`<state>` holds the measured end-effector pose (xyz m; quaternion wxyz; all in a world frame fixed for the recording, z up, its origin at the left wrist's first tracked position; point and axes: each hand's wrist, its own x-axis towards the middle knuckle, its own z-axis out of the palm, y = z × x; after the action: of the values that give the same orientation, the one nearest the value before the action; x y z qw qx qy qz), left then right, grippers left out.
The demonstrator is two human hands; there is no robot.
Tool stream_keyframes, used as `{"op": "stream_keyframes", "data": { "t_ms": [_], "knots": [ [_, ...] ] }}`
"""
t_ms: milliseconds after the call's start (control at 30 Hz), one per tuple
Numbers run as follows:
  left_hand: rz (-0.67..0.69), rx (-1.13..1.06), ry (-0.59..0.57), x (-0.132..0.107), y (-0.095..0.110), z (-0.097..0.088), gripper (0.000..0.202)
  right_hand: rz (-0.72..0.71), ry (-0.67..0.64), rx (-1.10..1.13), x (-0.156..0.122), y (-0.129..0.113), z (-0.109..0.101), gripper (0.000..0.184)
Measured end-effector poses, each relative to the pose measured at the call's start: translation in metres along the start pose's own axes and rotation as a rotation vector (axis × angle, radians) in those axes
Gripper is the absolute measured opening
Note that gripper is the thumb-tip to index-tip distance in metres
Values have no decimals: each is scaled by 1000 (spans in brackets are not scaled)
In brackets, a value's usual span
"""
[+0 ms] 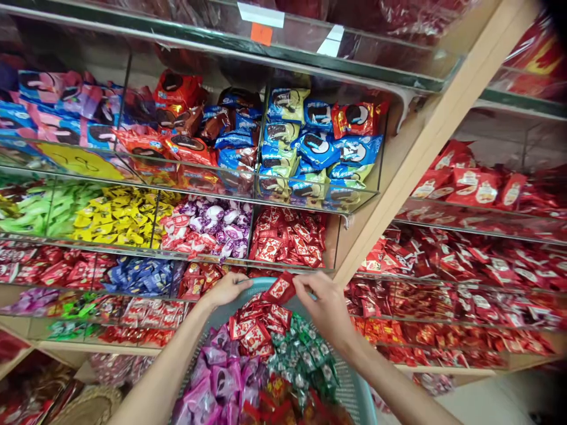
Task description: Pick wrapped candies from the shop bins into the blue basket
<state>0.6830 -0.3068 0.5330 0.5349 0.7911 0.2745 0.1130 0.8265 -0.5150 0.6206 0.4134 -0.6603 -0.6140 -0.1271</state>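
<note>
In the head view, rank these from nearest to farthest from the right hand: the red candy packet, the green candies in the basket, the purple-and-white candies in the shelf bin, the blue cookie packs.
1. red candy packet, pinched at the right hand.
2. green candies, just below it in the basket.
3. purple-and-white candies, shelf bin up and left.
4. blue cookie packs, higher shelf.

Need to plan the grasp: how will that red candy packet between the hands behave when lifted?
The red candy packet, pinched by the right hand, looks small and thin, so probably light. Its glossy wrapper suggests a slippery, crinkly grip. It likely flexes rather than staying stiff.
</note>
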Motion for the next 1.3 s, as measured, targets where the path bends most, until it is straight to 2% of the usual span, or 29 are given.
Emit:
{"op": "stream_keyframes", "data": {
  "t_ms": [67, 133, 300, 400, 600, 767, 1000, 1133, 1300],
  "knots": [
    [5, 11, 5, -1, 1, 0, 47, 155, -102, 95, -13, 10, 8, 25],
    [23, 11, 6, -1, 1, 0, 45, 303, -134, 187, -24, 22, 14, 28],
    [32, 1, -4, 2, -2, 0, 47, 599, -88, 543, -44, 43, 24, 34],
    [19, -6, -10, 2, -2, 0, 49, 714, -61, 648, -55, 49, 30, 37],
    [13, -9, -3, 0, 1, 1, 48, 834, 51, 716, -74, 52, 45, 37],
    [21, -13, 15, -1, 2, 1, 48, 961, 64, 742, -87, 50, 54, 35],
    [43, 8, -7, 1, -3, 0, 47, 1176, 150, 958, -95, 50, 52, 37],
    [51, 5, 3, 1, -5, 0, 47, 1220, 183, 1037, -95, 50, 48, 38],
    [40, 1, 1, 1, -5, 0, 47, 1232, 147, 1075, -97, 51, 51, 39]
  ]
}}
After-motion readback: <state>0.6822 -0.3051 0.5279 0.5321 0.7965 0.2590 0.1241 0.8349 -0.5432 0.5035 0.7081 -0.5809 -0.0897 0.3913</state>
